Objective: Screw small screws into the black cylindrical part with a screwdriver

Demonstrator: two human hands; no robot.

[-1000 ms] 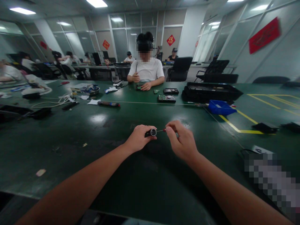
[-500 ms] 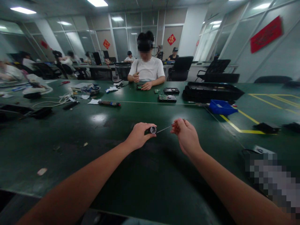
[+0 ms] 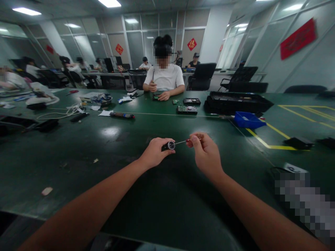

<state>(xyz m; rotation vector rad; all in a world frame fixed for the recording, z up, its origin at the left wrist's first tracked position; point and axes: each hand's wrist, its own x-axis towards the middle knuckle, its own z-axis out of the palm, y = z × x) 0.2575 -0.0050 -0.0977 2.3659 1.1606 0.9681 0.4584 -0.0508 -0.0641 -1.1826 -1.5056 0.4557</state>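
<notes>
Left hand (image 3: 154,153) has a black tube (image 3: 171,145) pinched over the green table (image 3: 146,205), round end facing the camera. Then there's a thin metal rod (image 3: 181,142) pointing at it, can't tell if they touch, right hand (image 3: 207,153) pinching its red end.

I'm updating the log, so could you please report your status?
Left hand gripping black silver-rimmed cylinder. Right hand holding thin silver-and-red tool, pointed toward cylinder, contact unclear. Blue plastic tray apart, farther right.
</notes>
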